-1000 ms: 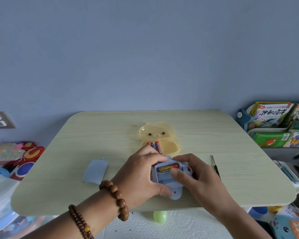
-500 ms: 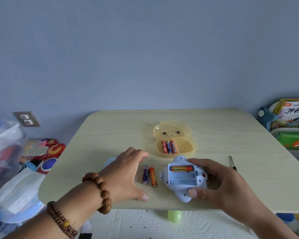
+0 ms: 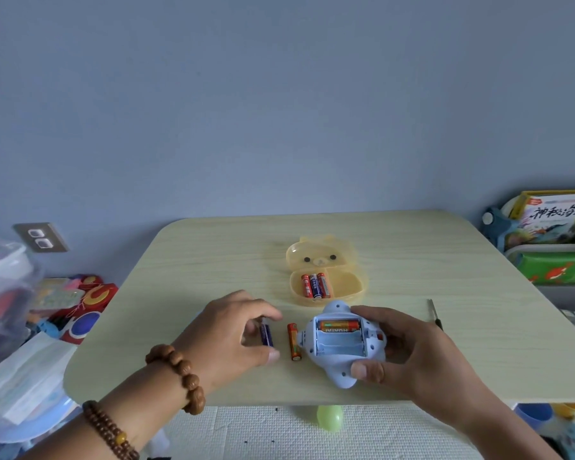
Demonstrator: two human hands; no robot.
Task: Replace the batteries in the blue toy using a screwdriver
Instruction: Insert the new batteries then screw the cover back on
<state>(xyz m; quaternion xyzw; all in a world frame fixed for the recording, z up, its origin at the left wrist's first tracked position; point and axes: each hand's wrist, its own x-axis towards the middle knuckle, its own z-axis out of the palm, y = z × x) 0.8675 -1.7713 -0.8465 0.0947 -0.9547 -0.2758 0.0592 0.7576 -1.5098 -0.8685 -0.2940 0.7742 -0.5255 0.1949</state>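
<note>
Freeing your left hand (image 3: 233, 333), whose curled fingers bracket the purple battery (image 3: 267, 336) (pinching or not, I cannot tell), pry the last battery (image 3: 339, 326) from the blue toy (image 3: 341, 345) your right hand (image 3: 422, 356) grips at the table's (image 3: 498, 353) 6 o'clock.

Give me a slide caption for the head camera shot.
Right hand holds the opened blue toy, one battery inside; left hand hovers by two loose batteries.
</note>
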